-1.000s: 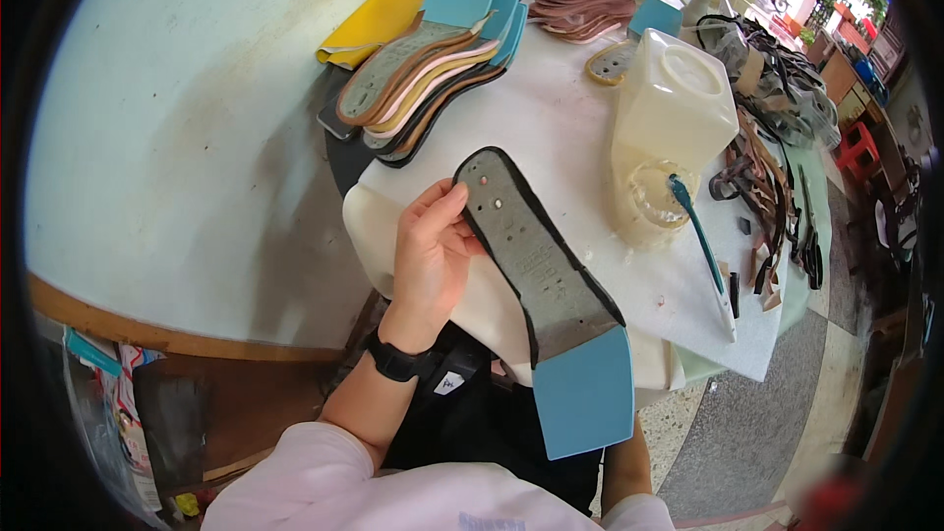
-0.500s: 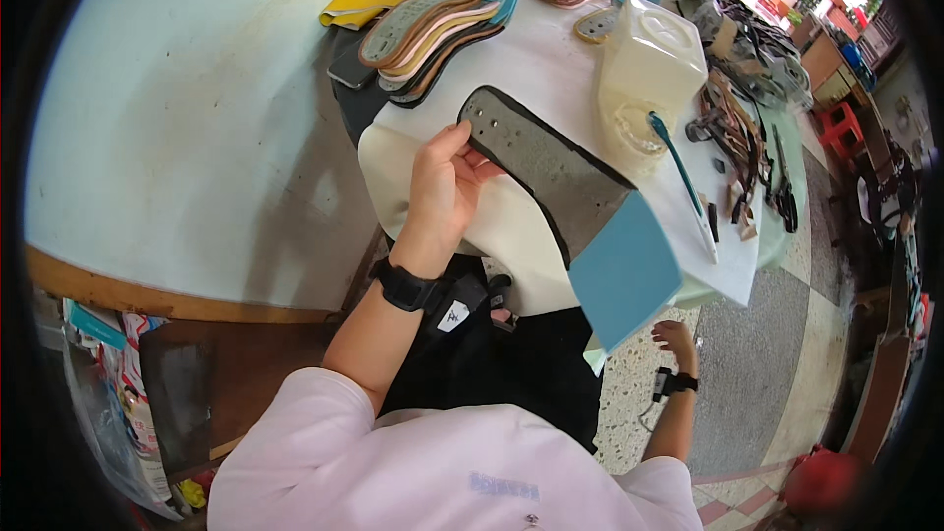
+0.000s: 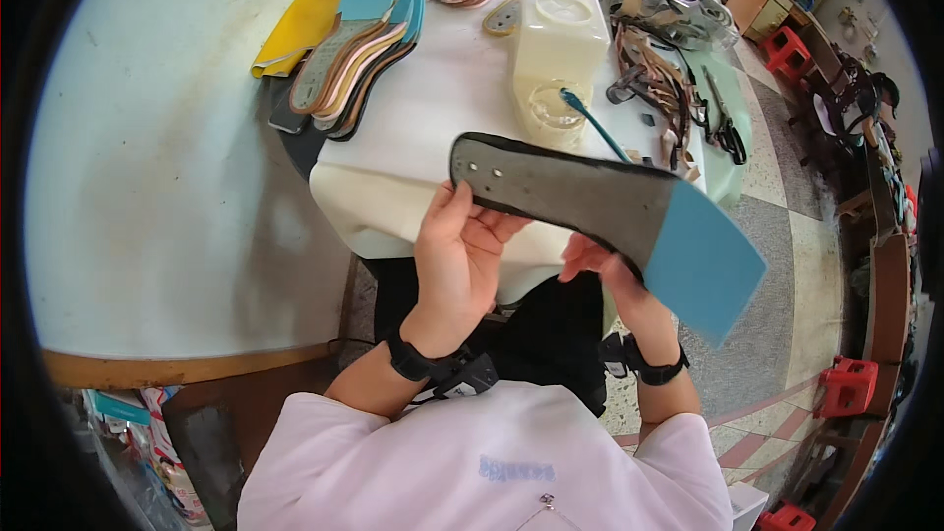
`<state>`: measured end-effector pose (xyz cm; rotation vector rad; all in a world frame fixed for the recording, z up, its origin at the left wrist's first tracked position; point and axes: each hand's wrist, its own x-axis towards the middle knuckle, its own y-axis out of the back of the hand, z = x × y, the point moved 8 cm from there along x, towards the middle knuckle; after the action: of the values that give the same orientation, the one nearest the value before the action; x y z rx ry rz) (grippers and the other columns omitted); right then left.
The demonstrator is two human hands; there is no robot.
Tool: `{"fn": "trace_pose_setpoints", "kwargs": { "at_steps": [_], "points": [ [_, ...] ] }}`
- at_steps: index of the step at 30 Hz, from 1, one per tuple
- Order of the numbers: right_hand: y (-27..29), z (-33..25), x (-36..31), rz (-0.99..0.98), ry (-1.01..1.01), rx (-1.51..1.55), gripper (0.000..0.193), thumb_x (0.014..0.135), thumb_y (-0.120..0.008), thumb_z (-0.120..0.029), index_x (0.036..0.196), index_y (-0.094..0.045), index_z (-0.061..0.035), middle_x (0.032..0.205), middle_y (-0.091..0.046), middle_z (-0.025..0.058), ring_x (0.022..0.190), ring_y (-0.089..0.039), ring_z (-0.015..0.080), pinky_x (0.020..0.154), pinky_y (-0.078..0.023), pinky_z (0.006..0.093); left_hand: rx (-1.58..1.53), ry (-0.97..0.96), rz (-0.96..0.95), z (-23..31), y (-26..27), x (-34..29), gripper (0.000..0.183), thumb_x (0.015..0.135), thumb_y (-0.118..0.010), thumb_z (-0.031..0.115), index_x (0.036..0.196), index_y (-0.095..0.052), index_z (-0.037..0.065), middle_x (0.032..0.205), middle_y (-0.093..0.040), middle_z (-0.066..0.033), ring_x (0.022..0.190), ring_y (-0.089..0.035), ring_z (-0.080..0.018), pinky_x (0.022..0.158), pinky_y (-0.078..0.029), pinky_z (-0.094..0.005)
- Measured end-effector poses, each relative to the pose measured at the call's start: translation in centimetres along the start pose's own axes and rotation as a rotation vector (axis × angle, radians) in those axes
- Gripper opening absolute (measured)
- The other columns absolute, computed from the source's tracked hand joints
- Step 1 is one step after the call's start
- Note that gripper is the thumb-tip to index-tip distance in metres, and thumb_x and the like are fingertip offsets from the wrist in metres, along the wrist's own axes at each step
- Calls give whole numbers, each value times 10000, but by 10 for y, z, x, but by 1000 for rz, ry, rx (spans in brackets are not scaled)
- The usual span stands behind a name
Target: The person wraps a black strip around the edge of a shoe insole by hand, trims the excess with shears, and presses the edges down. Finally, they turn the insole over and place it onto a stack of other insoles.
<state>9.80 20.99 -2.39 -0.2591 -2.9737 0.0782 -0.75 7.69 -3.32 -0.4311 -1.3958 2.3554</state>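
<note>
I hold a long dark grey shoe insole [image 3: 570,192] with a light blue heel end [image 3: 703,261] in front of me, over the near edge of the white work surface [image 3: 433,128]. My left hand [image 3: 457,256] grips it near the rounded toe end. My right hand [image 3: 605,270] supports it from below near the blue part, with its fingers partly hidden by the insole. Both wrists wear black bands.
A stack of insoles [image 3: 359,39] with blue ends lies at the far left, beside a yellow sheet [image 3: 300,20]. A translucent plastic jug [image 3: 556,54] with a teal-handled brush [image 3: 595,123] stands behind the insole. Straps and scissors [image 3: 723,128] lie to the right. Red stools [image 3: 846,388] stand on the floor.
The insole has been lifted off the work surface and turned nearly level. My right hand has come up from below and taken hold under it.
</note>
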Motion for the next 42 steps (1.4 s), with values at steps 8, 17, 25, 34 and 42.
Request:
{"fn": "trace_pose_setpoints", "kwargs": {
  "at_steps": [8, 17, 25, 34, 42],
  "points": [
    [36, -2, 22, 446, 96, 288, 203, 919, -516, -170, 1008, -569, 5, 728, -601, 108, 499, -508, 171, 502, -445, 308, 670, -139, -42, 37, 15, 3, 313, 876, -538, 113, 1162, -501, -9, 1124, -600, -123, 1043, -583, -242, 953, -401, -390],
    [26, 11, 36, 492, -35, 372, 187, 898, -557, -152, 984, -561, 13, 744, -572, 83, 452, -466, 150, 444, -430, 291, 1472, -594, -373, 45, -41, -3, 163, 769, -661, 56, 930, -658, 33, 824, -666, -84, 761, -629, -251, 989, -316, -493],
    [25, 14, 46, 356, -26, 530, 317, 889, -546, -147, 1181, -480, -42, 1044, -589, 96, 859, -627, 194, 537, -544, 316, 1204, -199, -292, 24, -8, 8, 86, 804, -632, 32, 855, -659, -31, 586, -583, -80, 509, -482, -96, 814, -446, -309],
    [43, 19, 37, 462, -82, 508, 246, 893, -540, -124, 1128, -508, -58, 885, -628, 43, 562, -590, 102, 413, -427, 213, 1003, 73, -405, -5, -5, 4, 234, 915, -535, 134, 1054, -610, -38, 644, -515, 11, 586, -416, -47, 520, -350, -200],
    [31, 24, 35, 324, -48, 526, 355, 909, -554, -299, 1047, -493, 23, 802, -589, 105, 546, -559, 167, 475, -460, 271, 1130, -66, -340, -6, -1, -3, 219, 919, -539, 159, 906, -608, -49, 549, -417, 20, 515, -338, -42, 455, -271, -220]
  ]
}}
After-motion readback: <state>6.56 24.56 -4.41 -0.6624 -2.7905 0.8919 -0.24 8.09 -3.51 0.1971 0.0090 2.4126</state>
